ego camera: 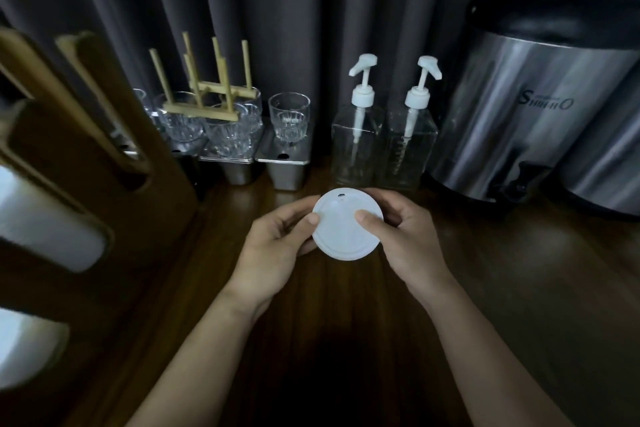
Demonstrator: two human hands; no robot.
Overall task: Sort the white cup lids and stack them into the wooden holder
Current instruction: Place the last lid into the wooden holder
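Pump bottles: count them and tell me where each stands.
2. The first pump bottle stands at the back, right of a lone glass; the second pump bottle stands beside it, next to the steel urn. None looks hidden.

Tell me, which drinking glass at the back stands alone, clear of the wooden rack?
The rightmost glass, upright on its own steel container, next to the pump bottles. The other glasses crowd together to its left, overlapped by the wooden rack.
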